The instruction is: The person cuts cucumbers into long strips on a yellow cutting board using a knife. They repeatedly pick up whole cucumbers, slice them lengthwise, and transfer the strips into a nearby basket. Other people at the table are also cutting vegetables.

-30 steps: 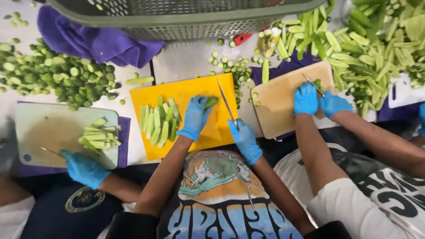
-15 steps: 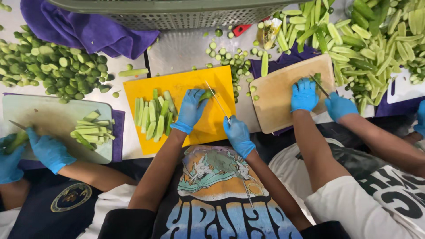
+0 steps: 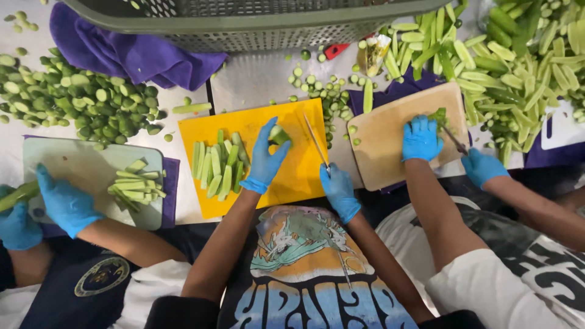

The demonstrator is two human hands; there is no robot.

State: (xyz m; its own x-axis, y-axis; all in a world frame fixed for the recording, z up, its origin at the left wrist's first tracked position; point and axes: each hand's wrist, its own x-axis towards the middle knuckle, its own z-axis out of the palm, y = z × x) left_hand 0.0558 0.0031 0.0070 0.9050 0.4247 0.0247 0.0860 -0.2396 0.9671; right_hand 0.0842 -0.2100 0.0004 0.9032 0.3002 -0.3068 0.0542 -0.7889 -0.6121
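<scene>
Our left hand [image 3: 266,159] pinches a cucumber piece [image 3: 280,134] near the middle of the yellow cutting board [image 3: 300,176], and our right hand [image 3: 339,190] is closed around a knife [image 3: 316,141] by the board's right edge. A pile of cucumber strips [image 3: 216,161] lies on the board's left side. We count three cutting boards on the bench, with a green one [image 3: 73,167] to the left and a wooden one [image 3: 381,137] to the right, where four other gloved hands work.

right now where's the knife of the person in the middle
In the head view the knife is in the right hand, its blade lying along the right side of the yellow cutting board, just right of the cucumber piece in the left hand.
</scene>
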